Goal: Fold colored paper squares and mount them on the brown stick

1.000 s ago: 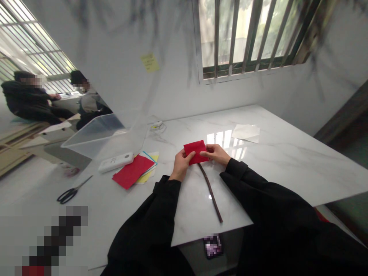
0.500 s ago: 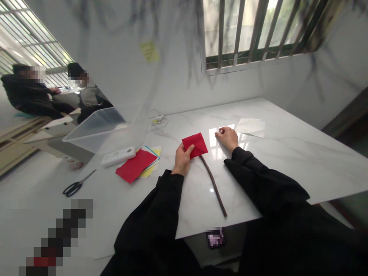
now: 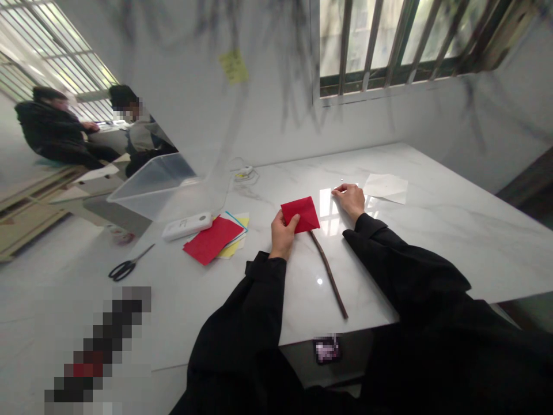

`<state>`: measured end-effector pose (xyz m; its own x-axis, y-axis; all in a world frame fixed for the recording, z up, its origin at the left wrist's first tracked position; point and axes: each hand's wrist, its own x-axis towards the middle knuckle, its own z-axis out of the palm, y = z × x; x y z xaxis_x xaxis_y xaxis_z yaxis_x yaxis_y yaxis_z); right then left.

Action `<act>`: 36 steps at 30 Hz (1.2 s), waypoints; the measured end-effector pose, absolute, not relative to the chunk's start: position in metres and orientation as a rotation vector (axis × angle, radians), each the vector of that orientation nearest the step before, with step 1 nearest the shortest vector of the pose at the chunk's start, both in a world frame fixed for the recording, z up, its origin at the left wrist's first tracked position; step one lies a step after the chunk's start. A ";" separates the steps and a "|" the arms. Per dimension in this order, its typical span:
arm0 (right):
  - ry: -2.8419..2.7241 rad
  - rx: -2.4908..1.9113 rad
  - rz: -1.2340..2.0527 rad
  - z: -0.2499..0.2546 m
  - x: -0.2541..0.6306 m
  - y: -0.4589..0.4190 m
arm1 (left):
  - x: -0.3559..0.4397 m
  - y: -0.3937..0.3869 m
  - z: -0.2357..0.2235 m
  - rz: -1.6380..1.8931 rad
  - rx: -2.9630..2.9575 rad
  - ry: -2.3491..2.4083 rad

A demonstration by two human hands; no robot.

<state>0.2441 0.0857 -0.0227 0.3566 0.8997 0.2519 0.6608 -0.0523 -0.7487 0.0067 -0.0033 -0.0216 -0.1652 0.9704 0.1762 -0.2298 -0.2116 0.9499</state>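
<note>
My left hand (image 3: 284, 235) grips a folded red paper (image 3: 306, 214) that looks like a small envelope, thumb on top and the other fingers underneath. Just below its lower edge starts a thin brown stick (image 3: 330, 275), lying on the white table toward the front edge. Farther right, my right hand (image 3: 352, 199) is low over the tabletop, thumb and fingers pinched together. Whatever is between those fingertips, if anything, is too small to make out. A white sheet of paper (image 3: 387, 188) lies just right of that hand.
Left of my hands are red paper (image 3: 212, 239), yellow paper (image 3: 233, 249) and a white oblong device (image 3: 188, 226). Scissors (image 3: 124, 270) lie farther left, near a clear plastic bin (image 3: 142, 193). Two people sit beyond, and a barred window (image 3: 389, 43) is above the table.
The whole view has shifted slightly, so everything appears a little farther right and higher. My left hand keeps its hold on the red paper; my right hand stays pinched, turned slightly.
</note>
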 end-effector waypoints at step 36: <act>-1.268 -1.119 0.878 -0.026 0.242 0.037 | 0.006 0.000 -0.020 1.539 1.041 1.013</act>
<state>0.2418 0.0365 -0.0258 0.1298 0.9543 0.2693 0.0838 0.2600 -0.9620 0.0064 0.0002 -0.0197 -0.1512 0.9794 0.1340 -0.2646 -0.1707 0.9491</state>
